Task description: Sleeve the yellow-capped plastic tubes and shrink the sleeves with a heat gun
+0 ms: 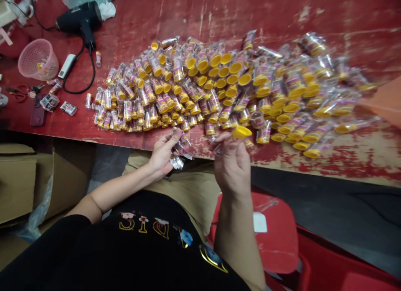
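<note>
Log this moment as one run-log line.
left hand: holds shiny wrappers; right hand: holds yellow-ended tube; red table: many similar tubes; heat gun: far left

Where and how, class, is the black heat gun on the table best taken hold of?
Probably around the handle of the heat gun, from the right: the handle juts off the barrel toward the viewer, and the cord loops mainly to its near left.

On the black shirt (134, 257), gold-outlined letters (143, 224) stand upside down in this view; S and I are clear, and turned round the word seems to read PARIS. Print on the yellow-capped tubes' purple labels (162, 105) and the small packets (50, 102) is illegible.
</note>
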The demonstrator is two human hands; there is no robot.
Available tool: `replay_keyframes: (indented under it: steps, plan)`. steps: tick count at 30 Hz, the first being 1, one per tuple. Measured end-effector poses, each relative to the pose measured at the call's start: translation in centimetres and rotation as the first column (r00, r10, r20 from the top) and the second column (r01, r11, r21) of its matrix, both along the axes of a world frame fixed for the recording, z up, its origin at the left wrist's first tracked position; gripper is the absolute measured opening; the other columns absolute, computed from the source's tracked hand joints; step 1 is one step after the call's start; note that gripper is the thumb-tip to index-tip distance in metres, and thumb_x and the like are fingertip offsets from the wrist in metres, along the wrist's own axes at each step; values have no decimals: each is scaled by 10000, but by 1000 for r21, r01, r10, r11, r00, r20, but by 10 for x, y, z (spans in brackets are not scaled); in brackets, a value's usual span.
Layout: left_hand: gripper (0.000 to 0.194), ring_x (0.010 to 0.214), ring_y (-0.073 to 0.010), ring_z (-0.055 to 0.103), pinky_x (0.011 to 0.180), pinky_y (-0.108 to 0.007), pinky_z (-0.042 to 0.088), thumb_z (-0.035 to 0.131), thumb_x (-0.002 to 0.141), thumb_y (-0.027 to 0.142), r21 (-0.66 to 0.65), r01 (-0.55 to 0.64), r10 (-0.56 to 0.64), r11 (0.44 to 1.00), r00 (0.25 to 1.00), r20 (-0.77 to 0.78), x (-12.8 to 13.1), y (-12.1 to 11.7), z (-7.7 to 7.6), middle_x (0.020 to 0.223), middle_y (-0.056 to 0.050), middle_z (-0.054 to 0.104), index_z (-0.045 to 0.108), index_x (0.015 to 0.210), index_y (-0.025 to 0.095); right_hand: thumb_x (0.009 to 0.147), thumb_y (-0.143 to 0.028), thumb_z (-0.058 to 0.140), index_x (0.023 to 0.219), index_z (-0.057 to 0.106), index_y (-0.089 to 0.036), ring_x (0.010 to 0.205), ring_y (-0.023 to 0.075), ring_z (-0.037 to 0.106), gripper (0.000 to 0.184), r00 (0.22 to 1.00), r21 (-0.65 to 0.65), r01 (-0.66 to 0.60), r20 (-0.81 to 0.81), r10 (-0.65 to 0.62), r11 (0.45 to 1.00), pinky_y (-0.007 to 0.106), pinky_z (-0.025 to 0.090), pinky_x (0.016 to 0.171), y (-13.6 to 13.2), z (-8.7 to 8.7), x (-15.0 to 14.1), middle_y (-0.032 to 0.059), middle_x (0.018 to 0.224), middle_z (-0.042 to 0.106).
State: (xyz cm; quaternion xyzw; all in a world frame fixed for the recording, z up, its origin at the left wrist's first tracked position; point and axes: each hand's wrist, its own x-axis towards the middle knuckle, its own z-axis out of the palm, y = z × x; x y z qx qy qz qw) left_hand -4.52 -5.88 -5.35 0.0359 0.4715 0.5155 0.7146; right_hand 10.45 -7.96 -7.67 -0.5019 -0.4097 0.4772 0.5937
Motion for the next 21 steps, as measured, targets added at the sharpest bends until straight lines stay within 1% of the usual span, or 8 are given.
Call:
replay_keyframes:
  steps: [3,7,9,12,14,16,18,21]
  plan:
    - [495,514,-26,552,458,-170,349,1008,611,411,23,18,-20,1000,998,67,-3,-1,-1,722,35,678,646,822,146,908,-605,704,1063,699,-243,889,176,622,394,999,15,29,29,-29,999,354,536,903,-17,10,0,50,1016,643]
    - [468,613,-69,618,572,-208,454,989,652,426,16,42,-43,999,996,76,-2,-4,-2,788,9,702,674,861,150,839,-578,793,955,697,-224,999,229,671,384,994,95,105,15,-107,990,406,562,947,-28,13,-9,79,1036,673]
    - [464,608,-66,604,589,-213,455,978,669,440,6,66,-66,998,995,76,0,-6,0,777,12,689,673,859,147,813,-553,827,969,712,-222,970,225,674,384,991,95,119,45,-123,988,397,578,909,-29,11,-14,82,1036,678]
    - [458,594,-56,582,595,-212,455,969,686,444,22,81,-83,996,994,65,3,-10,6,752,29,665,666,859,148,812,-446,853,1184,695,-275,853,180,660,439,988,71,148,33,-150,987,346,586,785,-29,8,-19,60,1061,673]
    - [479,566,-46,556,547,-201,423,979,660,453,39,73,-74,997,997,31,5,-13,8,725,42,649,645,823,151,831,-395,840,1290,644,-325,797,163,645,504,983,95,182,-8,-182,979,330,581,726,-30,9,-22,46,1060,665]
    - [525,537,-33,525,475,-187,353,998,602,476,63,60,-58,996,998,-26,5,-16,9,707,50,641,627,783,152,852,-365,821,1287,629,-342,752,154,637,476,978,116,207,-24,-206,972,329,580,690,-31,12,-24,40,1058,660]
    - [557,527,-26,513,443,-181,317,1010,550,492,93,49,-41,994,996,-83,5,-18,8,699,55,641,624,762,151,854,-356,817,1215,639,-327,722,151,640,403,976,115,219,-41,-216,969,335,586,673,-32,14,-25,37,1045,660]
    - [545,541,-30,541,467,-172,369,1010,555,472,124,48,-31,991,990,-136,4,-20,8,699,54,653,619,759,152,852,-390,813,1129,650,-290,702,153,660,337,970,67,222,-115,-213,973,345,610,668,-35,15,-26,36,1012,676]
